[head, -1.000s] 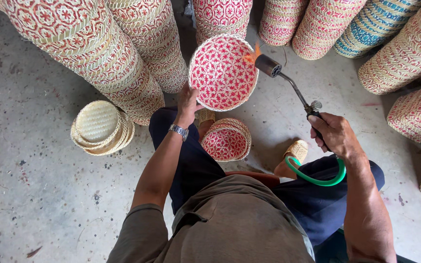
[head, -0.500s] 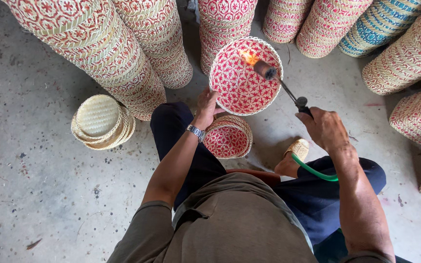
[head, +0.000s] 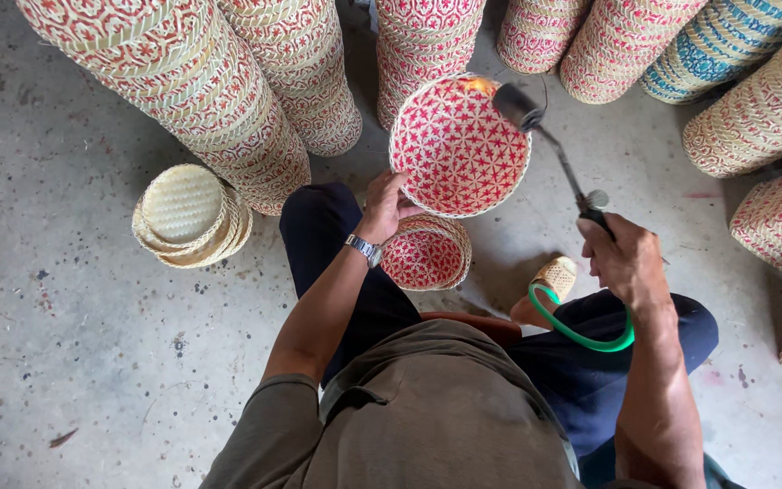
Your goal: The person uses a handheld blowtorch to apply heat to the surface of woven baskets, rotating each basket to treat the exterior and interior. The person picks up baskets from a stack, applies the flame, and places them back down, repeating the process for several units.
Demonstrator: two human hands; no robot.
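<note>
My left hand (head: 385, 204) grips the lower rim of a round woven basket (head: 459, 147), red and white inside, tilted toward me. My right hand (head: 624, 258) holds the handle of a gas torch (head: 545, 149). The torch's dark nozzle sits at the basket's upper right rim, where a small orange flame shows. A green hose (head: 581, 333) loops from the torch under my right wrist. A wristwatch (head: 364, 248) is on my left wrist.
More red-patterned baskets (head: 425, 253) are stacked between my legs. Pale plain baskets (head: 187, 215) lie stacked at left. Tall stacks of red-and-white baskets (head: 219, 91) stand behind, and one blue-patterned stack (head: 717, 45) at the upper right. The floor is grey concrete (head: 74, 344).
The basket and my left hand have shifted slightly right and nearer. The torch nozzle has moved along the rim to the basket's upper right, with the flame still on the rim.
</note>
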